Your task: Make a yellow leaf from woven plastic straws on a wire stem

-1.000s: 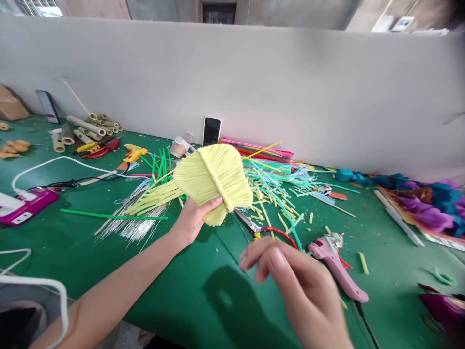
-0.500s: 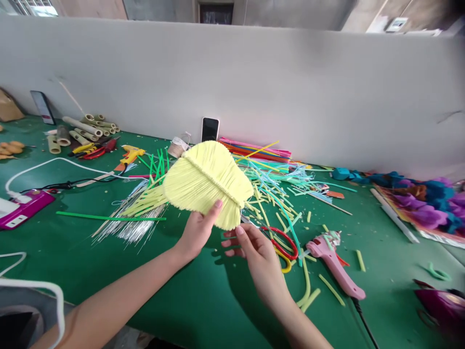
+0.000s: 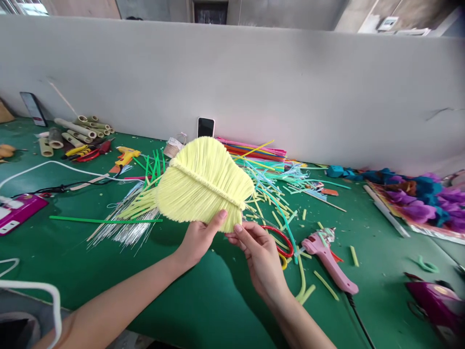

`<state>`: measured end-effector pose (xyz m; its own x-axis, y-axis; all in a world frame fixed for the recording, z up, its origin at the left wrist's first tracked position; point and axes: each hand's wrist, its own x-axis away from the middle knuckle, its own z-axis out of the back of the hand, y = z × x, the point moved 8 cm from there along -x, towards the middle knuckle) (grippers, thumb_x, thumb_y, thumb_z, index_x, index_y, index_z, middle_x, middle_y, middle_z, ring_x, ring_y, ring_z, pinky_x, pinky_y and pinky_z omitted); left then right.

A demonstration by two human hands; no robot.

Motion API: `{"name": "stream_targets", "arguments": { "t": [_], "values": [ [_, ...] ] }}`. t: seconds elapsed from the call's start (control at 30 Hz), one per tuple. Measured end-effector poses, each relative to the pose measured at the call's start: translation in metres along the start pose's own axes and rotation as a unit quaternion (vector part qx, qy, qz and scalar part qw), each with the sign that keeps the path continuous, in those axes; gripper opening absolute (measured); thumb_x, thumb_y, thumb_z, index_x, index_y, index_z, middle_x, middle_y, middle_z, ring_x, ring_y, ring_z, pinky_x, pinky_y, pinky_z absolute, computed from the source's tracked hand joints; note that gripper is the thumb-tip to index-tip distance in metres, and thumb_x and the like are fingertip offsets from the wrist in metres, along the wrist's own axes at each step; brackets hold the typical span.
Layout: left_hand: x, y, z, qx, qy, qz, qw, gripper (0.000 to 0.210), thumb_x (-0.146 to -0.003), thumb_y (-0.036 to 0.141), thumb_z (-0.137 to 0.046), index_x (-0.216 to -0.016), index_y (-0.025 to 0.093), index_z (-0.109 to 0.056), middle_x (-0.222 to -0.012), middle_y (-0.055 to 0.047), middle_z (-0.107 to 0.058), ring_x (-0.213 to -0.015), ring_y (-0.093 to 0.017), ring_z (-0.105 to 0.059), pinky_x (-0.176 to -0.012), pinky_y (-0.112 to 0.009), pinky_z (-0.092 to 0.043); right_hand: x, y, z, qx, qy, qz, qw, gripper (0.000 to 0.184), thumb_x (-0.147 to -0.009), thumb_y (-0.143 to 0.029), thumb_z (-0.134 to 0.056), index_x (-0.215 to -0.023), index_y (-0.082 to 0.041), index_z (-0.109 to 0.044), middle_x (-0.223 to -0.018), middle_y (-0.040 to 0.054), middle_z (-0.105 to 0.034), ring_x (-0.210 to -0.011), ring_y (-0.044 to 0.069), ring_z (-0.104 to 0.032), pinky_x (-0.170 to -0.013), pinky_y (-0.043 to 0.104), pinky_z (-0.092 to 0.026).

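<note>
A pale yellow leaf made of fuzzy pipe cleaners (image 3: 203, 182), with a raised rib along its middle, is held up above the table. My left hand (image 3: 199, 242) grips its lower edge, thumb on the near face and fingers behind. At the lower right tip, my right hand (image 3: 259, 249) pinches the leaf's edge between thumb and fingers. Scissors with red and yellow handles (image 3: 281, 242) lie just behind my right hand, partly hidden by it. Yellow pipe cleaners (image 3: 140, 206) with bare wire ends lie left of the leaf.
A pink glue gun (image 3: 329, 261) rests to the right among cut yellow bits. A yellow glue gun (image 3: 126, 156), bamboo tubes (image 3: 78, 131) and a purple power strip (image 3: 23, 213) are on the left. A phone (image 3: 206, 127) leans on the white partition (image 3: 232, 77). Purple and blue flowers (image 3: 421, 198) lie far right.
My right hand's fingers have closed onto the leaf's lower tip. The leaf has turned slightly and shows more of its face. The whole view has shifted a little to the right.
</note>
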<state>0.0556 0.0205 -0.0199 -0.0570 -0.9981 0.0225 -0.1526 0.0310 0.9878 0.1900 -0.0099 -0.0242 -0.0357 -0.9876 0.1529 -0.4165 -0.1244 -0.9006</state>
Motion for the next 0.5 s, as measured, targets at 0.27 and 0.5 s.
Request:
{"name": "stream_targets", "arguments": {
  "t": [0.27,0.5],
  "values": [
    [-0.006,-0.005,-0.012,0.132,-0.067,0.046,0.988,0.04,-0.087,0.044,-0.064,-0.11,0.012,-0.072,-0.113,-0.015,-0.072,-0.112,-0.031,-0.064,-0.098,-0.042,-0.048,-0.007,0.0,0.001,0.032,-0.023,0.016,0.999,0.025,-0.078,-0.041,-0.076,-0.086,-0.018,-0.074,-0.078,0.0036,-0.073,-0.072,0.016,-0.069,-0.075,0.028,-0.056],
    [-0.005,-0.012,-0.018,0.144,-0.105,0.074,0.981,0.042,-0.089,0.041,-0.062,-0.119,0.013,-0.068,-0.123,-0.014,-0.068,-0.122,-0.032,-0.057,-0.105,-0.043,-0.043,-0.012,0.002,0.005,0.06,-0.026,0.007,0.998,0.029,-0.08,-0.045,-0.073,-0.082,-0.016,-0.074,-0.075,0.0038,-0.072,-0.068,0.016,-0.069,-0.071,0.028,-0.056]
  ]
}}
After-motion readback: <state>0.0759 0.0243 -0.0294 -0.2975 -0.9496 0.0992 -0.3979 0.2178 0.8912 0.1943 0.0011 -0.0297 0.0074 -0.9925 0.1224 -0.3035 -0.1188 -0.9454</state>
